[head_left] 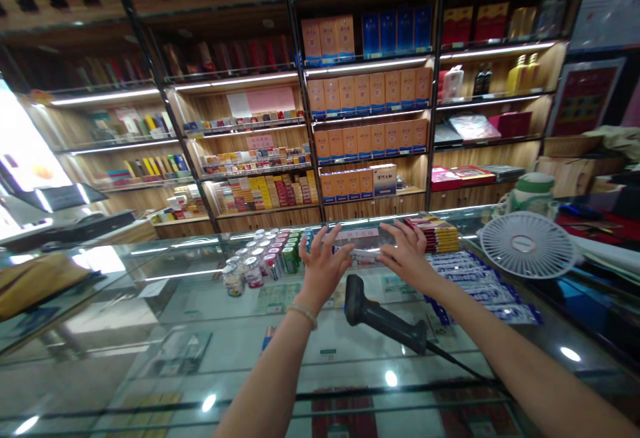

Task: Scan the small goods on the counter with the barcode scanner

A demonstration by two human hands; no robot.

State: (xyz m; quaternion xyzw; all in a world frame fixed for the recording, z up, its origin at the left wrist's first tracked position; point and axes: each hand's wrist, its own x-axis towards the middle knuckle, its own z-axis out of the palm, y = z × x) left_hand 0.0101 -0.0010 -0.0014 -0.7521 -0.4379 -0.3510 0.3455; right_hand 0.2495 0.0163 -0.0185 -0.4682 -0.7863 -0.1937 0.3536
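Note:
My left hand point(323, 263) is over the glass counter point(210, 325) with its fingers spread, beside rows of small round containers point(257, 261) and green packs point(291, 255). Opposite it, my right hand point(407, 257) also has its fingers apart, next to a stack of red and yellow packets point(437, 235). Between the two hands lies a clear, flat-looking case with a pink label point(357, 233); whether my fingertips touch it I cannot tell. Nearer to me, a black handheld barcode scanner point(385, 318) lies on the glass, its cable running right.
Blue and white packets point(483, 288) lie right of the scanner. A white round fan point(527, 245) stands beyond them, before a green and white jug point(534, 191). A brown cloth item point(40, 281) is at left. Shelves of boxes point(370, 91) line the wall.

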